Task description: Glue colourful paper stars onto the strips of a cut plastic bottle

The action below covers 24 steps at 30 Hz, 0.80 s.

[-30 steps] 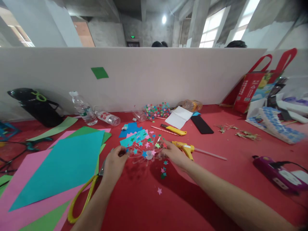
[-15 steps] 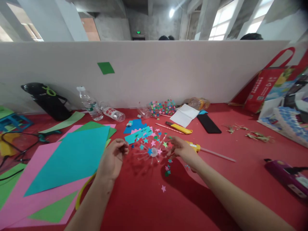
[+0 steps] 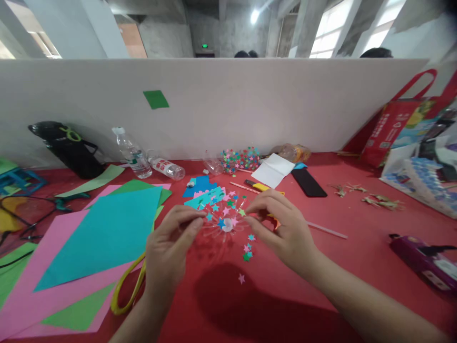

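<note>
A cut clear plastic bottle lies splayed on the red table, its strips spread like petals around a whitish centre. Small blue, pink and green stars are stuck on the strips. My left hand is at its left side, thumb and forefinger pinched on a strip by a blue star. From the right, my right hand pinches a strip tip beside a light green star. Several loose stars lie in front, with a single pink star nearer to me.
Coloured paper sheets and yellow-handled scissors lie left. Behind are water bottles, a star-filled container, a yellow cutter and a phone. A glue stick pokes out past my right hand; a purple power strip lies far right.
Both hands have come in toward the cut bottle, and their thumbs and forefingers now meet its strips. My right hand has turned, covering more of the yellow glue gun behind it.
</note>
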### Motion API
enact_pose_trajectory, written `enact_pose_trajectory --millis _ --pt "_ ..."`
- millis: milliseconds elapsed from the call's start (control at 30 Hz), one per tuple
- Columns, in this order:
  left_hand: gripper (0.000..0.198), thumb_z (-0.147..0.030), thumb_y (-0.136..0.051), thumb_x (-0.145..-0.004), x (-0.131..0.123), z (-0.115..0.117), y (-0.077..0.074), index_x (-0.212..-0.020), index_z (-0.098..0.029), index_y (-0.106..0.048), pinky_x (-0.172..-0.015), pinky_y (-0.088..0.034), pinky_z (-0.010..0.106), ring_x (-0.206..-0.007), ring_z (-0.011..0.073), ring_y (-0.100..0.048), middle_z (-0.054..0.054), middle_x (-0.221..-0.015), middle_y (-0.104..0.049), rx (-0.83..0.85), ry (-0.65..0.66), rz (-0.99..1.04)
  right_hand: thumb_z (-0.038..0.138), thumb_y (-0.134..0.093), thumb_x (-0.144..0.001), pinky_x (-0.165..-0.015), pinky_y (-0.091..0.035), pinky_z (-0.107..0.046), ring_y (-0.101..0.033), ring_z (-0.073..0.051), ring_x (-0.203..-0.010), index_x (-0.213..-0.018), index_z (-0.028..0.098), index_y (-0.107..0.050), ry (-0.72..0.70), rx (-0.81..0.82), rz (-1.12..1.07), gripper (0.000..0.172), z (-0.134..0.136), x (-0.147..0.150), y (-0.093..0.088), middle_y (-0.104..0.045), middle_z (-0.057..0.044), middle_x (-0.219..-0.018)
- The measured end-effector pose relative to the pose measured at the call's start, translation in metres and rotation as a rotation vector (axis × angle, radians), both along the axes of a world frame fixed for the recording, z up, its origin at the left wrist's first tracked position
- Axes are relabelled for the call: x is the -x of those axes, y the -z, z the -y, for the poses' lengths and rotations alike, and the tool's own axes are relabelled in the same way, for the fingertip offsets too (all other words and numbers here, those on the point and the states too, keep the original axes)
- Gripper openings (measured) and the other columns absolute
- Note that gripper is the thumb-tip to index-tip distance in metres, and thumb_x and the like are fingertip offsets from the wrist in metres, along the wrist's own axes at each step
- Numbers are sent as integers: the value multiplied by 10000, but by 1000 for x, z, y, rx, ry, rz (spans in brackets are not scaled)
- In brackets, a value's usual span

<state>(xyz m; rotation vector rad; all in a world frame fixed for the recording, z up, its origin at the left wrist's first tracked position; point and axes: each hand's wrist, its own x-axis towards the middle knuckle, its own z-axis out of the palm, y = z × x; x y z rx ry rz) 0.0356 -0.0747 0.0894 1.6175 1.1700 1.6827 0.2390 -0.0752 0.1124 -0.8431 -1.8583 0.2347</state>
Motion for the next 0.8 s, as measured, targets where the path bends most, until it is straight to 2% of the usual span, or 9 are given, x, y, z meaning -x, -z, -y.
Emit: enact_pose_trajectory --millis 100,200,300,467,567,633,700,800 --pt "275 -115 -635 -836 -9 17 -7 -1032 -283 -729 -724 -494 258 -856 141 -603 -2 -947 -651 -252 7 -305 146 -596 -878 -717 -488 -245 -582 -131 -812 -868 186 -626 -36 -26 -12 51 12 11 -17 -637 -12 -831" --pt "430 -56 -624 -842 -13 27 -9 -1201 -289 -660 -748 -485 269 -898 135 -596 10 -1030 -632 -454 -1 -467 137 -619 -873 -789 -493 -260 -597 -135 -857 -880 168 -643 -19 -58 -39 40 22 16 -20 -658 -24 -850" --pt "477 -20 -631 -826 -14 33 -10 -1247 -243 -633 -790 -463 315 -928 161 -585 44 -1062 -629 -570 -54 -606 107 -615 -863 -781 -498 -272 -605 -143 -848 -883 154 -646 -9 -97 -65 60 31 14 -18 -663 -38 -855" --pt "452 -18 -653 -796 -14 41 -14 -1215 -186 -651 -799 -409 394 -891 204 -554 91 -1026 -642 -747 -171 -832 72 -572 -879 -729 -483 -287 -590 -151 -797 -844 145 -644 3 -150 -16 108 43 6 -17 -655 -48 -823" --pt "480 -10 -664 -777 -15 47 -12 -1220 -195 -650 -810 -394 421 -886 214 -538 95 -1016 -640 -787 -189 -870 65 -551 -881 -711 -467 -287 -575 -151 -781 -811 139 -638 -4 -132 -5 133 49 3 -18 -649 -50 -802" --pt "500 -8 -650 -791 -17 51 -9 -1248 -210 -633 -815 -391 427 -894 216 -531 93 -1028 -631 -760 -153 -835 59 -545 -864 -701 -458 -282 -563 -148 -771 -802 137 -630 -16 -107 -34 131 52 2 -18 -637 -45 -787" --pt "520 -13 -627 -818 -19 55 -5 -1286 -240 -604 -816 -400 414 -900 205 -525 80 -1041 -614 -684 -93 -767 51 -556 -827 -689 -450 -268 -551 -135 -743 -764 147 -610 -40 -46 -98 128 54 2 -18 -611 -22 -751" --pt "516 -27 -592 -858 -24 60 -4 -1300 -293 -584 -794 -433 344 -920 174 -519 50 -1063 -572 -531 8 -623 54 -563 -787 -660 -436 -242 -534 -112 -695 -717 172 -576 -92 142 -239 137 54 2 -16 -569 16 -715"
